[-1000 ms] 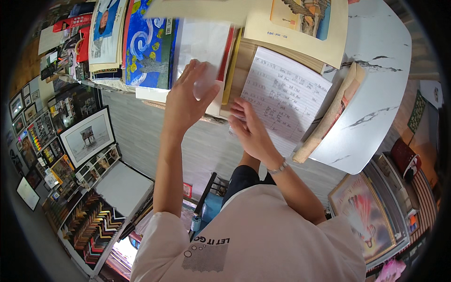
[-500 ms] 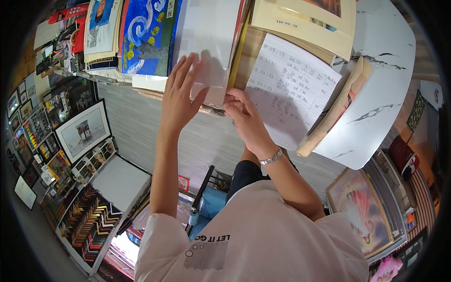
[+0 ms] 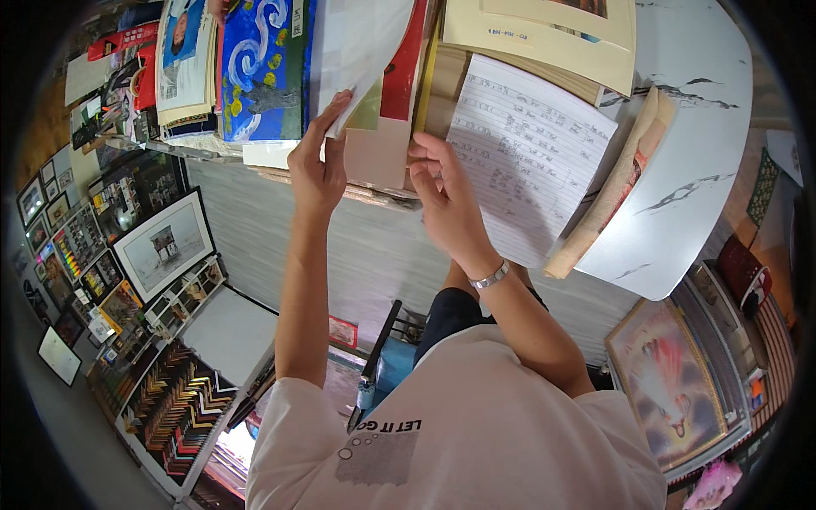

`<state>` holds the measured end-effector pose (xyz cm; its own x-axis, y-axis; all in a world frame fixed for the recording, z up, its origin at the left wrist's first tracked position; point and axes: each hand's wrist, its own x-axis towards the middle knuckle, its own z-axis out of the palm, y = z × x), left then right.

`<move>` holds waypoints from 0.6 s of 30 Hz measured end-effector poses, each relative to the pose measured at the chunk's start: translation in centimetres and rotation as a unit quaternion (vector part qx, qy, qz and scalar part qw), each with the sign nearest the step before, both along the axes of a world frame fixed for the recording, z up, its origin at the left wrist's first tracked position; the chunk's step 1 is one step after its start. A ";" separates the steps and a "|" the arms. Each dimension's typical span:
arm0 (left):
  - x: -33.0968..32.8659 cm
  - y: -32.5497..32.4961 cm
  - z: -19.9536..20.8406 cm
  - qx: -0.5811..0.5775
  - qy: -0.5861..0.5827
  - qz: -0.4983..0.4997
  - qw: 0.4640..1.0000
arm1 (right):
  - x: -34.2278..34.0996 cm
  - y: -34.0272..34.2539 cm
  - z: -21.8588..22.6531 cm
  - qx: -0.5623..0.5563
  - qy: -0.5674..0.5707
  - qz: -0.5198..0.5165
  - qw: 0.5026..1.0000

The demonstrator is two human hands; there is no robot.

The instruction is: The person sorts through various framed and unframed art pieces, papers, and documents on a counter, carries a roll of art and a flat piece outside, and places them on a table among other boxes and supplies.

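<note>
My left hand (image 3: 318,174) is closed on the near corner of a thin whitish sheet (image 3: 361,38), which curls up and leftward. Beneath that sheet lies a beige board (image 3: 376,157) with a red panel (image 3: 401,89) and a greenish patch on it. By the board's right corner is my right hand (image 3: 449,204), its fingers bent and apart, with nothing seen in them. A handwritten lined paper (image 3: 531,149) lies just right of that hand. Left of the sheet is a blue painting with white swirls (image 3: 259,64).
Mounted pictures in cream mats (image 3: 544,38) lie at the far right. A rolled brown paper (image 3: 614,187) rests on the white marbled table (image 3: 680,229). Frame corner samples (image 3: 183,404) and a framed picture (image 3: 163,244) stand at left. A blue seat (image 3: 395,370) is near my legs.
My left hand has gone from lying flat on the sheet to gripping its corner and lifting it, baring the red and beige board. My right hand has come off the stack's corner.
</note>
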<state>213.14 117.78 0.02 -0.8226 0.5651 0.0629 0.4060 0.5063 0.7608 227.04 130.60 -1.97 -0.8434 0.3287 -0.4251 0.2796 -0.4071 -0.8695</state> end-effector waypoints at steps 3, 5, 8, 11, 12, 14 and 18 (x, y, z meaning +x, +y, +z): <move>0.1 0.0 0.2 -0.004 -0.004 0.012 1.000 | -1.0 0.7 -0.3 0.000 0.003 0.006 1.000; 0.1 -0.1 0.1 -0.004 -0.006 0.018 1.000 | -1.6 0.7 -1.0 -0.018 0.011 -0.004 1.000; 0.1 0.0 0.3 -0.001 0.004 0.012 1.000 | -2.0 0.5 -1.5 -0.050 0.016 -0.024 0.998; 0.3 -0.1 -0.1 0.008 0.007 0.015 1.000 | -2.1 0.6 -1.4 -0.074 0.010 -0.027 0.997; 0.3 -0.1 -0.1 0.012 0.006 0.017 1.000 | -2.1 0.8 -1.2 -0.080 0.008 -0.026 0.996; 0.4 -0.1 -0.2 0.025 0.011 0.014 1.000 | -1.9 0.6 -1.3 -0.078 0.014 -0.029 0.996; 0.5 0.0 -0.2 0.029 0.032 -0.007 0.999 | -1.9 0.7 -1.1 -0.077 0.014 -0.024 0.997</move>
